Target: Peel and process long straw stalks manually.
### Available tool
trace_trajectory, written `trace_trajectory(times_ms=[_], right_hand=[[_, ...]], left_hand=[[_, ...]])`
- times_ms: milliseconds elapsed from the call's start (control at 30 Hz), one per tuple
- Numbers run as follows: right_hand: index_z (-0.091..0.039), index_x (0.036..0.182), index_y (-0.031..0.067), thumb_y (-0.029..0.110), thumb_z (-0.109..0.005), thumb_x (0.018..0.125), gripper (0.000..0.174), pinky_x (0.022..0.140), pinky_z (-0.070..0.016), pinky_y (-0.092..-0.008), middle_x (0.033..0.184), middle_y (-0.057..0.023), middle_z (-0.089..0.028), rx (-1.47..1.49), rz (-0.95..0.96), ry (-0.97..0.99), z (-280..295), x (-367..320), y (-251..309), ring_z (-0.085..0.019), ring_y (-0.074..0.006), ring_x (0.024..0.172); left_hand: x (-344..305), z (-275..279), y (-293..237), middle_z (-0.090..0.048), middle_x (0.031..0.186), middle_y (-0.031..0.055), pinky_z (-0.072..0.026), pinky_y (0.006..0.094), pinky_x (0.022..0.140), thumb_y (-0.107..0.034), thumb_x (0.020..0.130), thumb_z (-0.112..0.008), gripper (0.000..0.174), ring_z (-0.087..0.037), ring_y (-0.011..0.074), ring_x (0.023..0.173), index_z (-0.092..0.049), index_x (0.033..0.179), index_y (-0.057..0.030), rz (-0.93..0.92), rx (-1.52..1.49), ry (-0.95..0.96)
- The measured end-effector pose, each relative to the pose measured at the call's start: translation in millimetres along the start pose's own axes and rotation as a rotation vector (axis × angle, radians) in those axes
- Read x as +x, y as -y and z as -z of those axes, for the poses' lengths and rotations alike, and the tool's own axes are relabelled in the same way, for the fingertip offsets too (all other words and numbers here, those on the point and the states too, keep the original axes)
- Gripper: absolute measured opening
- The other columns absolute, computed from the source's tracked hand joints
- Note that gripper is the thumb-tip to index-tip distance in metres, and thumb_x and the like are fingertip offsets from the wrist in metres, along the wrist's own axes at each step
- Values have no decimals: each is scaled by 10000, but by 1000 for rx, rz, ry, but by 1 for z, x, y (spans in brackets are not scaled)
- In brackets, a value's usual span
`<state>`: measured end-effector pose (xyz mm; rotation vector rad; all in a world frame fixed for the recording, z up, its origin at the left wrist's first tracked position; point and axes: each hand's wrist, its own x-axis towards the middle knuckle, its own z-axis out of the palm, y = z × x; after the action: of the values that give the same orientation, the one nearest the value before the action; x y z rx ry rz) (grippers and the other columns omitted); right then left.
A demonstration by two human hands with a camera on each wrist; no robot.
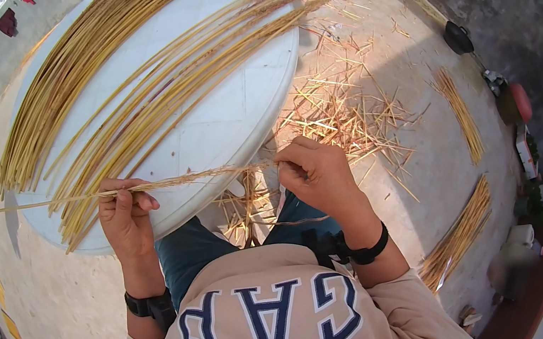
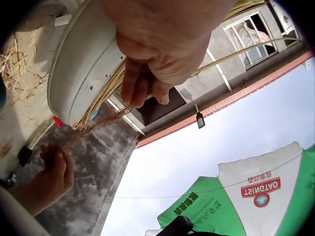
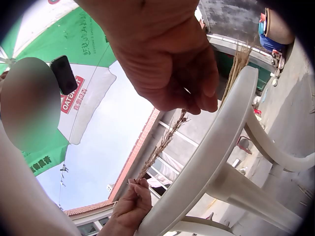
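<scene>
A single dry stalk with a feathery seed head (image 1: 202, 174) stretches between the two hands over the near edge of the table. The left hand (image 1: 127, 214) pinches it between thumb and fingers, its bare stem running out to the left. At the tip of the seed head, the right hand (image 1: 314, 169) grips with curled fingers; in the right wrist view the brown tip (image 3: 183, 118) meets the fingertips. Close beyond the left hand, a loose row of yellow stalks (image 1: 146, 105) lies across the white round table (image 1: 238, 113). A thicker bundle of stalks (image 1: 80, 66) lies along its far left side.
Broken straw pieces (image 1: 345, 117) litter the floor right of the table. Two more bundles lie on the ground at the right, one farther (image 1: 463, 119) and one nearer (image 1: 460, 233). A green and white umbrella (image 2: 231, 196) hangs overhead. A dark pan (image 1: 459, 38) is by the wall.
</scene>
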<state>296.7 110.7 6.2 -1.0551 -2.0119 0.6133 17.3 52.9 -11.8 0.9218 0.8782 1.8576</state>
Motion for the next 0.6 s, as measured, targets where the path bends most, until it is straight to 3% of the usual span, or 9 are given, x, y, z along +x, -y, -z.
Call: trace_trajectory(times_ms=[167,267,333,400,433,500,567,600], right_hand=[[-621,736,33,21,-607,655,83,486,-445,-268,650,-80,-577,-139,4,-91,-11,1,-5,-560,-197,521],[-618,733,32,31,-588,667,72,493,-450,-289,640,-91,-577,-139,-91,-121,-13,5,-14,-563,-211,525],[-593,673,35,94,-580,676,60,524,-466,-355,644,-121,-582,-388,-174,-290,-8,7,-36,-587,-290,586],[-634,768,27,84,-579,706,100,563,-469,-397,719,-136,-611,-320,-408,-270,12,4,-57,-587,-326,618],[-634,768,27,84,-579,706,100,563,-469,-397,719,-136,-611,-316,-401,-261,16,3,-60,-587,-326,618],[-633,774,15,60,-579,745,76,566,-464,-401,703,-140,-597,-295,-211,-286,20,2,-58,-582,-330,620],[-628,774,4,50,-575,787,71,569,-465,-360,686,-136,-580,-326,-211,-235,20,4,-40,-584,-308,623],[-628,803,3,50,-579,795,68,554,-448,-324,694,-108,-586,-246,-219,-217,17,5,-36,-565,-221,603]], left_hand=[[-4,-6,-2,-579,771,113,-500,253,536,-194,879,-561,181,-537,114,543,-525,865,-17,-37,79,-12],[-4,-5,-2,-567,757,105,-475,246,509,-198,886,-549,179,-501,105,521,-524,854,-24,-60,162,-13],[1,9,-3,-547,733,89,-450,238,488,-192,896,-532,167,-461,96,508,-521,843,-34,-107,-4,-148],[-1,10,-6,-536,719,82,-441,236,483,-188,899,-527,162,-447,93,505,-520,838,-39,-93,29,-149],[-3,11,-8,-525,704,75,-432,233,477,-185,902,-522,157,-433,90,502,-520,833,-44,-76,62,-151],[-3,5,-9,-524,696,70,-431,232,478,-192,905,-519,161,-436,86,504,-521,828,-49,-55,34,-57],[-1,5,-8,-535,701,72,-426,231,478,-207,904,-524,171,-436,86,504,-525,833,-51,-57,27,-91],[0,5,-7,-535,701,72,-426,231,478,-207,904,-524,171,-436,86,504,-525,833,-51,-58,24,-90]])
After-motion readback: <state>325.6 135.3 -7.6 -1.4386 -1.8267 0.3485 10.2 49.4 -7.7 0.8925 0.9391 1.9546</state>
